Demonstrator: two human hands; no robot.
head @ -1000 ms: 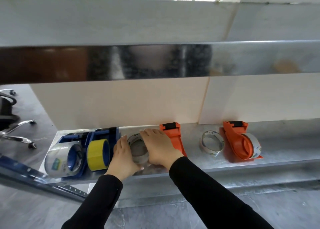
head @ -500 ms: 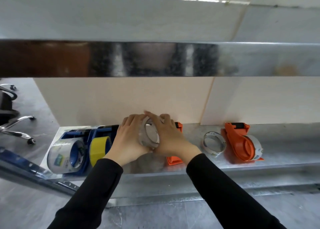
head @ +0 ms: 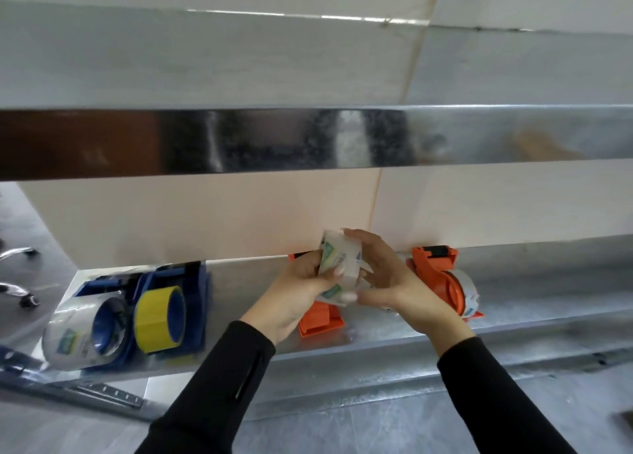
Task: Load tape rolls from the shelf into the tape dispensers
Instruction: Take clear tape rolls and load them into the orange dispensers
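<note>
A clear tape roll [head: 340,265] with green printing is held upright above the metal shelf [head: 534,282]. My left hand [head: 298,289] grips its left side and my right hand [head: 387,275] holds its right side and top. Right below my hands lies an empty orange tape dispenser [head: 320,320], mostly hidden by them. Another orange dispenser [head: 442,278] with a clear roll in it stands just right of my right hand. At the shelf's left end stand two blue dispensers, one holding a yellow roll [head: 159,316], one holding a clear roll [head: 82,333].
A shiny metal rail [head: 308,138] of the upper shelf runs across the view above my hands. A pale wall panel [head: 205,213] closes the back of the shelf. Chair legs with castors [head: 17,282] show at the far left on the grey floor.
Both hands lifted the clear roll off the shelf surface beside the orange dispenser, turned it upright and carried it a little to the right and up.
</note>
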